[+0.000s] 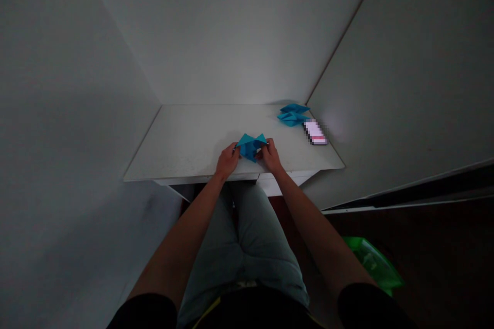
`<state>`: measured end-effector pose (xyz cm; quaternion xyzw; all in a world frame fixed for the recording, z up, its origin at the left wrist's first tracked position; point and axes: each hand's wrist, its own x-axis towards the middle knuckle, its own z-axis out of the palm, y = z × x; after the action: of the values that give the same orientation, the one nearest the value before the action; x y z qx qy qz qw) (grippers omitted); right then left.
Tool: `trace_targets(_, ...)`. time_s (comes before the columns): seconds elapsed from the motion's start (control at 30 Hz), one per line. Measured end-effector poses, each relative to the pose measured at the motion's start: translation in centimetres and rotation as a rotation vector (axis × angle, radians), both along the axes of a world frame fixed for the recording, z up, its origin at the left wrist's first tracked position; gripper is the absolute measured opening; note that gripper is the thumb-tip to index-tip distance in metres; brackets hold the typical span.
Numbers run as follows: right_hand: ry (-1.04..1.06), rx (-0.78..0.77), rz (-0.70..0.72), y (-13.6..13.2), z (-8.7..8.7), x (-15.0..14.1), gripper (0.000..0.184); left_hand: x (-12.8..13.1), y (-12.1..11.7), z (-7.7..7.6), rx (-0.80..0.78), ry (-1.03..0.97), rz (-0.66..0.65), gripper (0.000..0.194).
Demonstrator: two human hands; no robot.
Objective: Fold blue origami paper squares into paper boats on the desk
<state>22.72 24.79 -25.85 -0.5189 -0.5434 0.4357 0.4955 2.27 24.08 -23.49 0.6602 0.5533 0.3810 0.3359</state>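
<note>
A folded piece of blue paper [250, 146] with pointed corners is held just above the front of a small white table [185, 139]. My left hand [227, 159] pinches its left side, fingers closed on the paper. My right hand [271, 155] grips its right side, fingers likewise closed on it. Both forearms reach forward from my lap.
A second folded blue paper shape [292, 114] lies at the back right of the table, next to a blurred-out phone-like object [315, 132]. White walls enclose the table on the left, back and right. A green bag [372, 262] sits on the dark floor at right.
</note>
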Motion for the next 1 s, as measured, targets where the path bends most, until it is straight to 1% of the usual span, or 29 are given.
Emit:
trace_targets(0.07,-0.02,0.009,-0.013,0.0,0.0,0.1,0.045,-0.1,0.1,-0.1,0.044,-0.05,0.029,0.031)
trace_targets(0.2,-0.021,0.051,-0.006,0.1,0.0,0.0,0.039,-0.4,0.1,-0.3,0.132,-0.076,0.143,0.029)
trace_targets(0.3,-0.021,0.04,-0.007,0.2,-0.1,0.1,0.038,-0.4,-0.2,-0.3,0.2,-0.047,0.159,0.027)
trace_targets(0.4,-0.052,0.002,0.012,0.3,-0.2,0.2,0.04,0.0,-0.6,0.0,0.171,0.049,0.079,0.032)
trace_targets(0.47,-0.075,0.002,0.029,0.3,-0.3,0.2,0.041,0.3,-0.7,0.1,0.154,0.214,-0.031,0.035)
trace_targets(0.53,-0.086,0.014,0.018,0.3,-0.4,0.2,0.041,0.5,-0.8,0.2,0.183,0.396,-0.132,0.036)
trace_targets(0.57,-0.086,0.018,0.009,0.3,-0.4,0.2,0.04,0.5,-0.8,0.1,0.201,0.461,-0.162,0.036)
trace_targets(0.63,-0.095,0.025,0.011,0.3,-0.6,0.2,0.039,0.6,-0.7,-0.1,0.208,0.513,-0.178,0.036)
trace_targets(0.7,-0.153,0.054,0.035,0.3,-0.8,0.3,0.037,0.5,-0.5,-0.2,0.181,0.497,-0.172,0.037)
trace_targets(0.77,-0.273,0.072,0.072,0.4,-1.0,0.4,0.035,0.4,-0.4,-0.3,0.158,0.451,-0.166,0.041)
trace_targets(0.87,-0.442,0.041,0.105,0.5,-1.0,0.5,0.034,0.3,-0.5,-0.2,0.154,0.35,-0.165,0.047)
trace_targets(0.93,-0.452,0.033,0.106,0.6,-0.8,0.5,0.031,0.3,-0.6,-0.2,0.138,0.27,-0.14,0.05)
trace_targets(1.0,-0.385,0.039,0.107,0.5,-0.5,0.5,0.027,0.2,-0.7,-0.2,0.117,0.183,-0.09,0.057)
